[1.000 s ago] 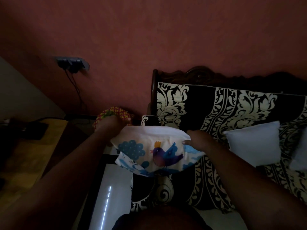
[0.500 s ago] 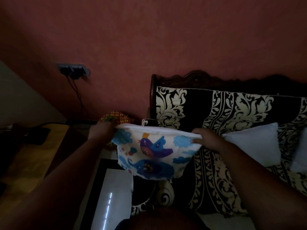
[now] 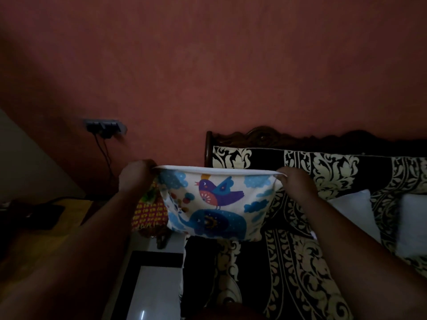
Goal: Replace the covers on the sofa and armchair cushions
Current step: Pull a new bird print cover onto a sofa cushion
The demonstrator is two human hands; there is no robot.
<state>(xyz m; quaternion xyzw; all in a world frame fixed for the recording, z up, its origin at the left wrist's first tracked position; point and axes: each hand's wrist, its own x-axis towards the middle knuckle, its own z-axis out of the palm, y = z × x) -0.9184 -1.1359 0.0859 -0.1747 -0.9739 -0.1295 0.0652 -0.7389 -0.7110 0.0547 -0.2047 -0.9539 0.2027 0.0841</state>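
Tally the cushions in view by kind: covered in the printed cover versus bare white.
Printed bird-and-elephant cushion, held up by the left hand and right hand: 1
Bare white cushions on the sofa: 2
Total: 3

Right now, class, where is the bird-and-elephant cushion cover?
In the head view the cushion cover hangs centre frame, its top edge held by the left hand and right hand, in front of the patterned sofa.

Your left hand [image 3: 135,175] and right hand [image 3: 291,182] are raised mid-frame, well apart, fingers curled and pinching; both forearms reach up from the lower corners.
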